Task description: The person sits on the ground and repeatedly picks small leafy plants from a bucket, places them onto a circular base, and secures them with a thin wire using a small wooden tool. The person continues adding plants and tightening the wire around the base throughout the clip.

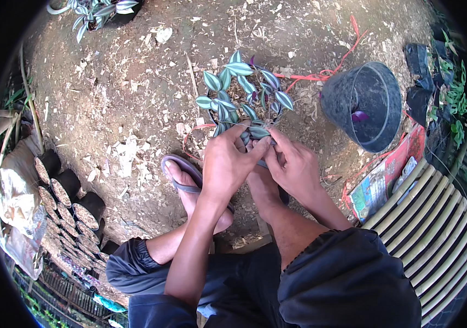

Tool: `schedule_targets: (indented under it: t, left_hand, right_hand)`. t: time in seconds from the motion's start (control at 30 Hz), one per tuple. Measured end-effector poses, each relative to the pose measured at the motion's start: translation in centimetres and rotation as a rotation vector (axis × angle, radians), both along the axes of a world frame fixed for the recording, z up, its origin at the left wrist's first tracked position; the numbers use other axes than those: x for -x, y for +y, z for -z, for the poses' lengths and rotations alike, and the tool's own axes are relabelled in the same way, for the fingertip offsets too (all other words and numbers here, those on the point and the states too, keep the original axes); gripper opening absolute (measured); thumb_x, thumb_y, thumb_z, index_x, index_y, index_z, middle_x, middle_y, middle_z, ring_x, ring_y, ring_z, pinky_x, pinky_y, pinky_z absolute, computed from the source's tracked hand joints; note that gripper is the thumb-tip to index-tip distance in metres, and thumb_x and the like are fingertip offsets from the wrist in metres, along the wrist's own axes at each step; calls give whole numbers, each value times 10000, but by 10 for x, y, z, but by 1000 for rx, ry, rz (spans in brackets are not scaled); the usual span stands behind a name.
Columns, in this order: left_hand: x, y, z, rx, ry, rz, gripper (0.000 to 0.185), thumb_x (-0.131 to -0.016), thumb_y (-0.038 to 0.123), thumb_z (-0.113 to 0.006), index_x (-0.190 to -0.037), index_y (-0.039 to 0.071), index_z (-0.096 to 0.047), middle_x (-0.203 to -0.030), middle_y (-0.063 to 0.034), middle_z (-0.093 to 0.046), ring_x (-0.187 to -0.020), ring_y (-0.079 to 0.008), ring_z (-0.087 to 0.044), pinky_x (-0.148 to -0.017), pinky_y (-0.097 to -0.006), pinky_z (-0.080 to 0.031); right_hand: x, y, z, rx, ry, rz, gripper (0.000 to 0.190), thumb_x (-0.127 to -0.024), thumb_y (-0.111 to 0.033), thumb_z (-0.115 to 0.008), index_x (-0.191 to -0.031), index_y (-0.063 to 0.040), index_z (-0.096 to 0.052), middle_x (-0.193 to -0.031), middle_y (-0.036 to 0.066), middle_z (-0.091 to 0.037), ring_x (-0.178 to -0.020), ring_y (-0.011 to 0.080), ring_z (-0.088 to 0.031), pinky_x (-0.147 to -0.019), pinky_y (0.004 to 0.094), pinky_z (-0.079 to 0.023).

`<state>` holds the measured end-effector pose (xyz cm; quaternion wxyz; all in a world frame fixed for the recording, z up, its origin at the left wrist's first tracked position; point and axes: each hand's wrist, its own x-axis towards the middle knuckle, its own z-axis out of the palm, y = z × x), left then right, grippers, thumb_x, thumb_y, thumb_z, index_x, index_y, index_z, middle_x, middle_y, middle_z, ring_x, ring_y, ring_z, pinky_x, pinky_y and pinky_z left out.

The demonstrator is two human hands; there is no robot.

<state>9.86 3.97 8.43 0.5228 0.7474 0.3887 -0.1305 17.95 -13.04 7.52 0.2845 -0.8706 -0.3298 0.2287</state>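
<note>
A striped tradescantia [233, 90] with green, silver and purple leaves grows in a round dark pot on the ground before me. Both hands meet at the pot's near rim. My left hand [227, 162] has thumb and fingers closed about a leafy stem there. Opposite it, my right hand [295, 162] pinches at the same stem with bent fingers. A thin pale strand [267, 124] runs over the leaves between the fingertips. What lies inside the fingers is mostly hidden.
An overturned black plastic pot [338, 96] lies right, with a purple leaf [359, 116] inside. Red raffia string [319, 76] trails past it. A bamboo slat bench [426, 221] and a printed sack [385, 172] are lower right. Several filled polybags [63, 190] stand left. Another tradescantia [94, 14] sits top left.
</note>
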Motion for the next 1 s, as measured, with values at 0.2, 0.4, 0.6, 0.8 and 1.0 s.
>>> schedule_targets:
  t: [0.2, 0.4, 0.6, 0.8, 1.0]
  left_hand:
    - [-7, 4, 18, 436, -99, -352, 567, -968, 313, -866, -1382, -55, -743, -636, 29, -609, -596, -25, -523, -545, -269, -408]
    - [-6, 9, 17, 303, -58, -207, 505, -943, 281, -867, -1340, -17, -775, -610, 17, -591, -567, -45, -520, -548, -281, -424]
    - [-13, -5, 8, -74, -60, -116, 431, -908, 200, -887, -1303, 52, -798, -569, 24, -490, -534, -55, -446, -518, -294, -385]
    - [-8, -8, 16, -215, -208, -27, 372, -913, 169, -852, -1282, 131, -819, -562, -36, -476, -507, -118, -459, -530, -344, -426]
    - [2, -10, 18, -291, -251, -58, 264, -927, 156, -825, -1180, 88, -852, -590, -76, -507, -556, -169, -533, -590, -385, -486]
  right_hand:
    - [-4, -13, -10, -48, 112, 169, 345, -969, -82, -760, -1312, -80, -790, -785, 118, -763, -634, 225, -730, -612, 361, -588]
    - [-22, -13, -12, -80, 174, 310, 322, -994, -73, -751, -1312, -89, -800, -729, 79, -730, -573, 174, -669, -576, 337, -537]
    - [-43, 3, -14, -143, 127, 229, 318, -993, -66, -748, -1305, -99, -804, -872, 92, -755, -663, 159, -667, -592, 330, -523]
    - [-45, 9, -22, -207, 119, 158, 271, -962, -72, -778, -1229, -102, -813, -1027, 83, -761, -742, 173, -670, -598, 318, -520]
    - [-24, 7, -21, -200, 83, 190, 214, -934, -83, -811, -1147, -99, -802, -1042, 89, -769, -834, 235, -749, -643, 349, -576]
